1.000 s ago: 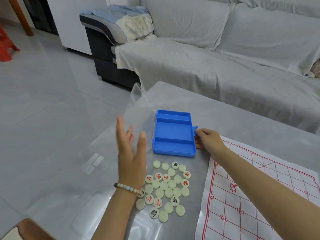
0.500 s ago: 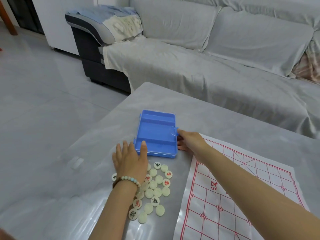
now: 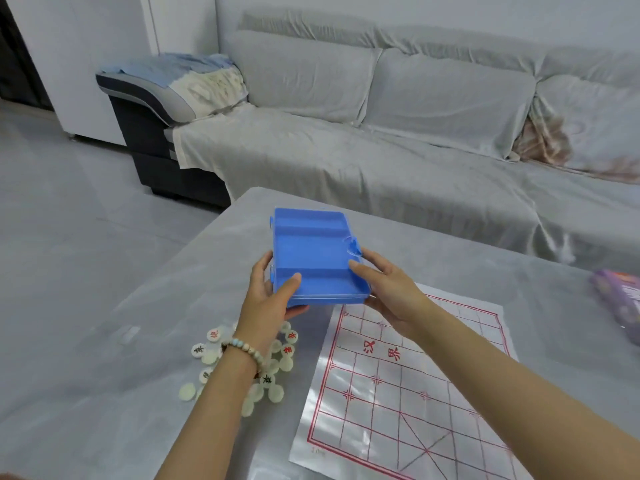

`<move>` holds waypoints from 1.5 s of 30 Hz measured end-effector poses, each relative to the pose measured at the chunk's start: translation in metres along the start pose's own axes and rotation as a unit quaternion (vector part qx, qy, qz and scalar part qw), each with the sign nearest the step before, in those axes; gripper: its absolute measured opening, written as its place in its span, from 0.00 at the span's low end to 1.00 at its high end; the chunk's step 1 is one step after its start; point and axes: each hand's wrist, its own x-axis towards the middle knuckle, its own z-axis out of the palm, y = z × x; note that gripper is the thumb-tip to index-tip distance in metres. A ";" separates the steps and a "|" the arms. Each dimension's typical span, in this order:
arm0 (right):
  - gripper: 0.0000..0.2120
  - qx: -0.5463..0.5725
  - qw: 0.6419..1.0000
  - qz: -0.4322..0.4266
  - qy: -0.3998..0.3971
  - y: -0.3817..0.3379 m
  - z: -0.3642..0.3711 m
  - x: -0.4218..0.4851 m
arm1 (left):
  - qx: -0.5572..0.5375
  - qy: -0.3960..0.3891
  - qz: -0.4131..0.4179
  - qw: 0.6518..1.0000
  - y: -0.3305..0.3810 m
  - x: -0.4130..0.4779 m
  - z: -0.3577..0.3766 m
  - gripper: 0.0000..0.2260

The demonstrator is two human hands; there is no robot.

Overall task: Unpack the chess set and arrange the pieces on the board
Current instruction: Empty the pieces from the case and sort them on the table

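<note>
The blue plastic box [image 3: 313, 251], its clear lid down, is lifted above the table and tilted toward me. My left hand [image 3: 268, 299] grips its left near corner, thumb on top. My right hand [image 3: 389, 289] grips its right side by the clasp. Several pale round chess pieces [image 3: 277, 362] with red or black characters lie in a heap on the table under my left forearm, partly hidden by it. The white paper board [image 3: 398, 386] with red grid lines lies flat to the right of the pieces, with no pieces on it.
The grey table [image 3: 104, 358] reaches its left and far edges close to the box. A purple packet [image 3: 620, 299] lies at the table's right side. A grey covered sofa [image 3: 381, 150] stands just behind the table.
The clear lid came down onto the blue box. My left hand moved from the table to the box, and both hands lifted it off the table.
</note>
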 end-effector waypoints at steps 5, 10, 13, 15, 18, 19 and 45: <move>0.22 -0.016 0.999 -0.001 0.030 0.006 -0.097 -0.087 | -0.001 -0.137 -0.064 0.989 -0.014 -0.064 0.065 0.30; 0.20 -0.012 0.996 0.001 0.093 0.024 -0.190 -0.164 | 0.013 -0.211 -0.104 0.972 -0.030 -0.127 0.147 0.26; 0.18 -0.002 0.989 0.013 0.145 0.043 -0.241 -0.200 | 0.060 -0.257 -0.123 0.957 -0.049 -0.156 0.199 0.24; 0.20 0.025 0.983 0.024 0.179 0.056 -0.277 -0.221 | 0.078 -0.292 -0.134 0.944 -0.063 -0.173 0.228 0.20; 0.19 0.067 0.966 0.026 0.248 0.071 -0.326 -0.252 | 0.093 -0.318 -0.149 0.932 -0.086 -0.192 0.262 0.13; 0.18 0.073 0.959 0.025 0.272 0.077 -0.340 -0.260 | 0.104 -0.313 -0.151 0.932 -0.094 -0.194 0.271 0.11; 0.36 -0.194 0.916 0.056 0.347 0.148 -0.408 -0.252 | 0.238 -0.236 -0.114 0.935 -0.182 -0.156 0.394 0.27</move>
